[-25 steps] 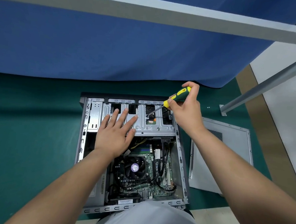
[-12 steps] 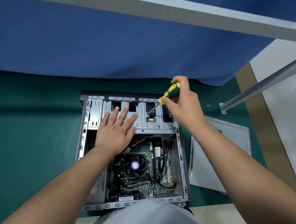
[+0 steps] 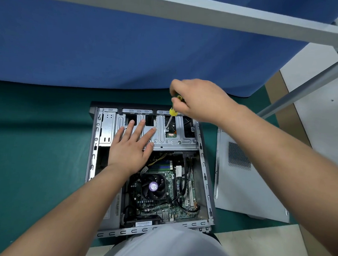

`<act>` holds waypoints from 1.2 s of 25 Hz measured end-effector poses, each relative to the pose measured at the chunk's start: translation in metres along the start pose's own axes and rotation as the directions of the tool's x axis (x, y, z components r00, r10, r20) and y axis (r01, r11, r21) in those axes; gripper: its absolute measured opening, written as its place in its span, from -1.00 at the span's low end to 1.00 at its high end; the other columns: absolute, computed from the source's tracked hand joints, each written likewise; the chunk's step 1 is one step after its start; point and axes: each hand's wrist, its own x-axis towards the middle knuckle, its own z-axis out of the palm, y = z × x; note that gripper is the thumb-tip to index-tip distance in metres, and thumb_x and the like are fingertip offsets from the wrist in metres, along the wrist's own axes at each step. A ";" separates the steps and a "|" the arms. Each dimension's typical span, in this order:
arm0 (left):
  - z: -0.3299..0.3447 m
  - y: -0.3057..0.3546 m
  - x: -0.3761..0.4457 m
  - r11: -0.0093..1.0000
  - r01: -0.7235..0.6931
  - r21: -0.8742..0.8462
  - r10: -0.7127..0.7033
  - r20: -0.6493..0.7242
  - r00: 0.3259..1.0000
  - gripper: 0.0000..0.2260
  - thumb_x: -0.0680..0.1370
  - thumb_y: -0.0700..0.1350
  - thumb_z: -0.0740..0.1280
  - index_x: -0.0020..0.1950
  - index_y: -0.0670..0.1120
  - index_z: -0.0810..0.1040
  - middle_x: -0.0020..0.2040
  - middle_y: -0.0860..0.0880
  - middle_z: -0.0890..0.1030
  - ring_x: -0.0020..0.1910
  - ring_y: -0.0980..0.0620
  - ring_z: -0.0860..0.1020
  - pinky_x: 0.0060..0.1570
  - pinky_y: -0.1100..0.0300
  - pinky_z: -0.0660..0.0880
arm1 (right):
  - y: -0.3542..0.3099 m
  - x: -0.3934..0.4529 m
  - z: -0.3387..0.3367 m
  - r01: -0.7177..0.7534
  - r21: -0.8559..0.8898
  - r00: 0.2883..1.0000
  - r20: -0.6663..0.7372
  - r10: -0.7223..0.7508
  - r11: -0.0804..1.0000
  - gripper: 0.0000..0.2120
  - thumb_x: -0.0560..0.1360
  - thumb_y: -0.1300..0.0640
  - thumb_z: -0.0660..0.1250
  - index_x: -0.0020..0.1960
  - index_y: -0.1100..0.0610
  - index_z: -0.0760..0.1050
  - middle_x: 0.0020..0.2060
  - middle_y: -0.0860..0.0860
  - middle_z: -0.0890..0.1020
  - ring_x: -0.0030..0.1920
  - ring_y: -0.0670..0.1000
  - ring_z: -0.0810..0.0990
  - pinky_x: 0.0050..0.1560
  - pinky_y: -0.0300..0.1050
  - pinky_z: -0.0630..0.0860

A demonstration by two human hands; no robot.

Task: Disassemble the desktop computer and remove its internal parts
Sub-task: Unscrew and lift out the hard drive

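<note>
1. While the computer case [image 3: 206, 165] lay open on its side on the green table [image 3: 33, 159], the right hand [image 3: 197, 100] was closed around the yellow and black handle of one screwdriver [image 3: 173, 108], and the tip stood on a screw [image 3: 166, 129] in the metal drive cage [image 3: 175, 136] at the far end of the case.
2. The left hand [image 3: 131, 147] lay flat on the same cage with the fingers spread, holding nothing, only pressing down.
3. To do this step well, I judged that the shaft should stay in line with the screw and be pushed firmly while turning, so that the tip did not slip onto the small board just beside it.
4. The flat hand should hold the cage steady, and the loose screw should be caught before it fell among the cables [image 3: 182, 188].
5. Count: one case, one cage, one screwdriver, one cooler fan [image 3: 154, 186] on one green circuit board [image 3: 171, 205], one removed side panel [image 3: 246, 184] lying on the table at the right, and two hands at work.
6. How many screws were left in the cage I could not tell.
</note>
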 end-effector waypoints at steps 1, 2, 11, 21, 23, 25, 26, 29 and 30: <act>0.000 0.000 0.000 1.000 0.001 -0.004 -0.001 0.004 1.000 -0.48 0.64 0.29 -0.27 0.63 0.36 -0.08 0.67 0.13 -0.11 0.67 -0.01 -0.11 0.59 -0.03 -0.18 | 0.004 0.000 -0.005 0.073 0.089 0.995 0.064 -0.079 0.993 -0.77 0.59 -0.04 0.17 0.18 0.04 0.40 -0.13 -0.05 0.48 -0.06 0.09 0.48 -0.19 -0.05 0.30; 0.000 0.001 0.001 1.000 0.003 -0.008 -0.003 0.007 1.000 -0.48 0.64 0.29 -0.27 0.63 0.36 -0.08 0.67 0.13 -0.11 0.67 -0.01 -0.11 0.59 -0.03 -0.19 | 0.007 0.001 -0.008 0.096 0.144 0.987 0.111 -0.112 0.985 -0.74 0.57 -0.02 0.17 0.22 0.03 0.39 -0.07 -0.06 0.48 -0.03 0.06 0.47 -0.16 -0.06 0.30; -0.005 0.001 0.001 1.000 0.005 -0.027 -0.003 0.075 0.997 -0.45 0.62 0.32 -0.30 0.63 0.36 -0.12 0.68 0.14 -0.17 0.66 0.00 -0.18 0.60 -0.05 -0.20 | -0.002 0.000 -0.005 0.050 -0.019 0.998 0.042 -0.049 0.999 -0.66 0.52 -0.17 0.10 0.19 -0.01 0.35 -0.08 -0.04 0.53 -0.12 0.11 0.50 -0.26 -0.04 0.31; -0.004 0.075 0.017 0.967 0.174 0.188 -0.223 0.282 0.933 0.07 0.42 0.55 0.22 0.60 -0.19 -0.02 0.64 -0.28 -0.27 0.54 -0.52 -0.31 0.15 -0.76 -0.17 | -0.001 -0.003 -0.011 0.010 0.074 0.988 0.151 -0.021 0.997 -0.61 0.53 -0.20 0.18 0.28 -0.04 0.38 -0.05 -0.08 0.44 -0.09 0.09 0.49 -0.25 -0.07 0.30; -0.001 0.077 0.017 0.961 0.186 0.203 -0.235 0.248 0.940 0.01 0.45 0.50 0.24 0.56 -0.21 0.02 0.63 -0.31 -0.25 0.53 -0.56 -0.28 0.13 -0.77 -0.17 | -0.003 -0.001 -0.010 -0.102 -0.053 0.990 0.096 0.107 0.993 -0.57 0.59 -0.36 0.04 0.17 -0.05 0.39 -0.21 -0.06 0.44 -0.22 0.10 0.47 -0.33 -0.09 0.24; 0.002 0.075 0.015 0.960 0.181 0.214 -0.228 0.219 0.949 -0.01 0.46 0.49 0.23 0.56 -0.21 0.04 0.63 -0.32 -0.23 0.53 -0.57 -0.26 0.12 -0.78 -0.18 | -0.002 -0.001 -0.010 -0.109 -0.111 0.993 0.039 0.114 0.988 -0.59 0.64 -0.31 0.00 0.09 -0.01 0.40 -0.26 -0.02 0.45 -0.27 0.12 0.44 -0.35 -0.09 0.23; 0.004 0.073 0.015 0.959 0.174 0.222 -0.221 0.210 0.952 -0.01 0.46 0.49 0.22 0.57 -0.21 0.04 0.63 -0.33 -0.24 0.53 -0.57 -0.25 0.11 -0.78 -0.18 | -0.001 -0.001 -0.010 -0.066 -0.046 0.995 0.072 0.069 0.997 -0.67 0.63 -0.22 0.06 0.13 0.00 0.41 -0.18 -0.01 0.48 -0.21 0.14 0.47 -0.30 -0.06 0.30; 0.005 0.072 0.015 0.959 0.160 0.235 -0.208 0.198 0.958 -0.02 0.47 0.48 0.21 0.58 -0.21 0.03 0.62 -0.33 -0.25 0.52 -0.57 -0.26 0.12 -0.78 -0.18 | 0.002 -0.004 -0.014 -0.034 0.126 0.975 0.224 0.005 0.991 -0.62 0.53 -0.16 0.19 0.27 -0.02 0.37 0.01 -0.07 0.43 -0.06 0.10 0.50 -0.12 0.03 0.47; 0.005 0.071 0.015 0.959 0.160 0.236 -0.208 0.196 0.958 -0.02 0.47 0.48 0.21 0.58 -0.21 0.03 0.62 -0.33 -0.25 0.53 -0.57 -0.26 0.12 -0.78 -0.18 | 0.000 -0.004 -0.013 -0.078 0.080 0.976 0.209 0.060 0.994 -0.60 0.56 -0.25 0.15 0.25 0.00 0.35 -0.05 -0.06 0.45 -0.11 0.12 0.51 -0.17 0.03 0.46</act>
